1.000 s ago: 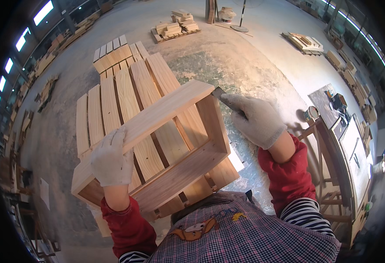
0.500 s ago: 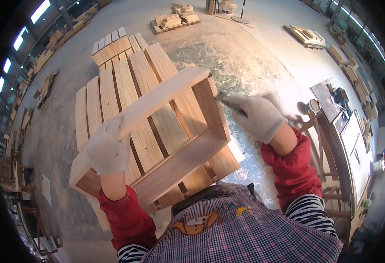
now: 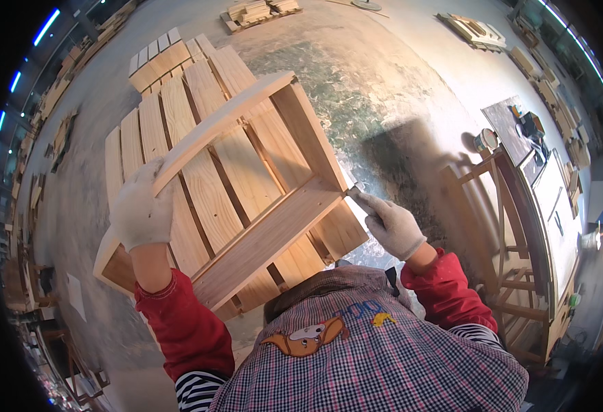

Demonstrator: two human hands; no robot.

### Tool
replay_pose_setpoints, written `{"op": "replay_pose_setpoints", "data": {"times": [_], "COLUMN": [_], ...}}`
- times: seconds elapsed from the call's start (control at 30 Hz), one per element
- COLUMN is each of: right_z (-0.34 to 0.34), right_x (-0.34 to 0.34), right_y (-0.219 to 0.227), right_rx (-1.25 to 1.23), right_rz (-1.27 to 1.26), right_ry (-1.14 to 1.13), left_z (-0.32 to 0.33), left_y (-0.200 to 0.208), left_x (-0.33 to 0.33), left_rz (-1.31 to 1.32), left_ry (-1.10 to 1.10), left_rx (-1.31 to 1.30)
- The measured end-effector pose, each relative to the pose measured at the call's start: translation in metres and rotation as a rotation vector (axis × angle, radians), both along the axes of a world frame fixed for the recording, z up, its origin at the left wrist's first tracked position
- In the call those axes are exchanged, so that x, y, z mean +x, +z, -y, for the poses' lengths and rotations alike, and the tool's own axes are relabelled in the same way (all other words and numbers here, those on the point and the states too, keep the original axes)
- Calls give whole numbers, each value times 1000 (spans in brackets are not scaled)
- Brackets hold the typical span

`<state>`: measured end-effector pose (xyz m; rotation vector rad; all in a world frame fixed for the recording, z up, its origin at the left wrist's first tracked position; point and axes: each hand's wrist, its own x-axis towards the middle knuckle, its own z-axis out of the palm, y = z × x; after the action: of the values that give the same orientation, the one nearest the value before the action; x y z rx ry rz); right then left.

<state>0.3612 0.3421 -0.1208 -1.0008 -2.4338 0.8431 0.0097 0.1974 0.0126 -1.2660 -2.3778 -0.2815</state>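
A rectangular open frame of pale wooden boards (image 3: 274, 240) lies tilted over a slatted wooden stack (image 3: 181, 110). My left hand (image 3: 142, 209), in a white glove, is closed around the frame's far-side board near its left end. My right hand (image 3: 394, 230), also gloved, grips a small dark flat-bladed tool that looks like a putty knife (image 3: 357, 191). The tool's tip is at the frame's near right corner; whether it touches the wood is hard to tell. Most of the tool is hidden by the fingers.
On the right stands a workbench (image 3: 552, 226) with wooden legs, with dark tools (image 3: 531, 127) on its far end. A small can (image 3: 485, 141) sits beside it. Piles of boards (image 3: 263, 12) rest on the floor farther off, and another low stack (image 3: 471, 31) lies far right.
My right hand with the putty knife has moved toward me, from the frame's right side board down to its near right corner. The frame and my left hand have shifted slightly left in view.
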Motion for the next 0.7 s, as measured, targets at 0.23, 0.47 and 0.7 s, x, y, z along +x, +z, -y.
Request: {"op": "replay_pose_setpoints", "data": {"times": [0.23,0.47,0.7], "right_z": [0,2,3], "right_x": [-5,-6,-6], "right_y": [-11,-7,-21], "right_rx": [-26,-64,-29], "right_rz": [-7,-2,-48], "right_ry": [-26,-42,-32], "left_z": [0,3,1], "left_y": [-1,-4,0], "left_x": [0,-2,4], "left_rz": [10,-7,-23], "left_ry": [24,-8,30], "left_rx": [-12,0,-3]}}
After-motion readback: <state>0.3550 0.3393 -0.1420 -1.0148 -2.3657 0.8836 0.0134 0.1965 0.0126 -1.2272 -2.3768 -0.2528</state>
